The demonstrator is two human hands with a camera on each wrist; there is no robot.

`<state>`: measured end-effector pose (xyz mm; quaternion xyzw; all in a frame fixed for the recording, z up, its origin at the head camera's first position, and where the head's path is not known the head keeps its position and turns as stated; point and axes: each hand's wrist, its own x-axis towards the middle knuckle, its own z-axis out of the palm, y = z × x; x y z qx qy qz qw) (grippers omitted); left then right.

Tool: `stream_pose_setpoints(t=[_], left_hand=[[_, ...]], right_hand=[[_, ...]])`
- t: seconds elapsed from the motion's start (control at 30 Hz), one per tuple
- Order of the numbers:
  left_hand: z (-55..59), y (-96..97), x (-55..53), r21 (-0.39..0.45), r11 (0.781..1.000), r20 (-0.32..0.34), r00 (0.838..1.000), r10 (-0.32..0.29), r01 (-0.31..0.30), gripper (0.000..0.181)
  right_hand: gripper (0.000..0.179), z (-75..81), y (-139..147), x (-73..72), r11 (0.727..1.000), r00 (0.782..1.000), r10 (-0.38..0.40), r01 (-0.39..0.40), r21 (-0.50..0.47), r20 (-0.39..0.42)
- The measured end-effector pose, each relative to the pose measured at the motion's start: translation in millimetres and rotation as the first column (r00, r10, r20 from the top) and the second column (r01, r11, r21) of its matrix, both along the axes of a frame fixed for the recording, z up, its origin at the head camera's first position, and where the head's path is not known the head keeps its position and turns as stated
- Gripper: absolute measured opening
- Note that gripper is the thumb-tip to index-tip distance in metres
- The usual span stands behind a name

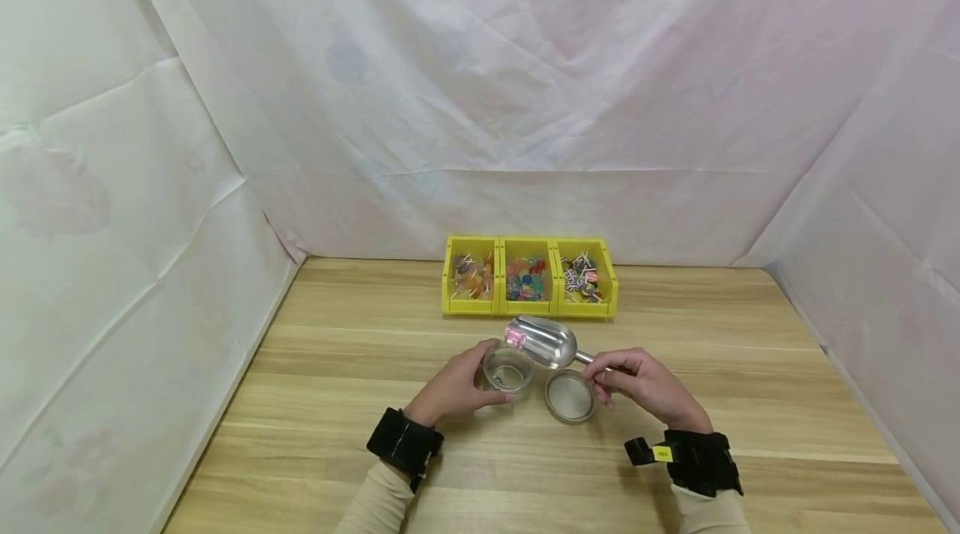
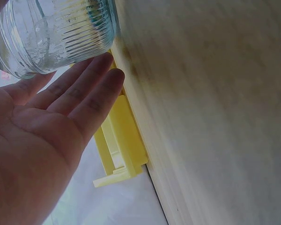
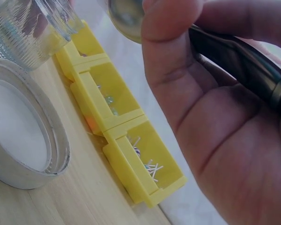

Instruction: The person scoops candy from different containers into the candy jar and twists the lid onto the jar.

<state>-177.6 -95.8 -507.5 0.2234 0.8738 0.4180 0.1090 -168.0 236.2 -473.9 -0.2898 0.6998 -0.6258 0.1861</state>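
My left hand [image 1: 452,386] holds a clear glass jar [image 1: 508,373], thumb on the near side and fingers on the far side. In the left wrist view the jar's ribbed wall [image 2: 79,40] rests against the fingers. My right hand [image 1: 651,389] grips a metal scoop [image 1: 551,344] by its black handle [image 3: 239,61]. The scoop's lip overlaps the jar's far rim in the head view, and pink wrapped candy [image 1: 515,336] sits at that lip. A round lid [image 1: 570,396] lies upside down on the table between the hands.
Behind the hands stand three joined yellow bins [image 1: 528,309]. Lollipops [image 1: 472,277] fill the left one, colourful candies [image 1: 527,280] the middle one, and more lollipops [image 1: 583,277] the right one. White cloth walls [image 1: 525,101] enclose the wooden table [image 1: 337,351].
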Motion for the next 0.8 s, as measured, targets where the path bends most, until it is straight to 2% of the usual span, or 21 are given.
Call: stream_pose_setpoints(t=[0.43,0.8], left_hand=[[-0.3,-0.2,0.4,0.011,1.0,-0.006,1.0,-0.004,0.004,0.083],[0.2,0.5,0.6,0.009,1.0,-0.01,1.0,-0.003,0.003,0.083]], right_hand=[[0.022,-2.4,0.0,-1.8,0.998,0.998,0.061,-0.061,-0.014,-0.013],[0.022,-1.0,-0.2,0.0,0.998,0.999,0.05,-0.05,0.034,0.002]])
